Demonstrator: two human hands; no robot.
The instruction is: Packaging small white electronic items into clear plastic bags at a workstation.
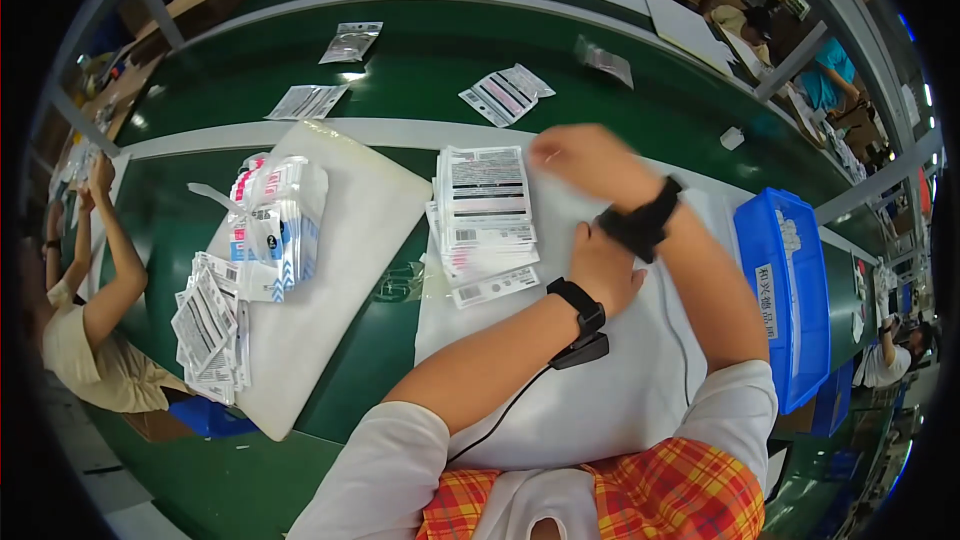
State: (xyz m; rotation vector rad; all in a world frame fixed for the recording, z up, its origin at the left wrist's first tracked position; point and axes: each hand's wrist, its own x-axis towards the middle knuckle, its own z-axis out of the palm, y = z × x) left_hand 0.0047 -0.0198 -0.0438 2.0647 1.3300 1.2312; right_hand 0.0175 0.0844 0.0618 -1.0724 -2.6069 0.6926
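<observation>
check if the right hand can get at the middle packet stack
Likely yes: the right hand, though blurred, is beside the middle packet stack, with nothing visible between them.

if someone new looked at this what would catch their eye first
Probably the blurred right hand near the centre, beside the stack of white printed packets, with the left hand lower in the picture. The bright blue bin at the right also stands out, as does the orange plaid garment at the lower edge.

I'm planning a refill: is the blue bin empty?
Not empty: small white pieces show inside the blue bin. How full it is, I cannot tell.
</observation>
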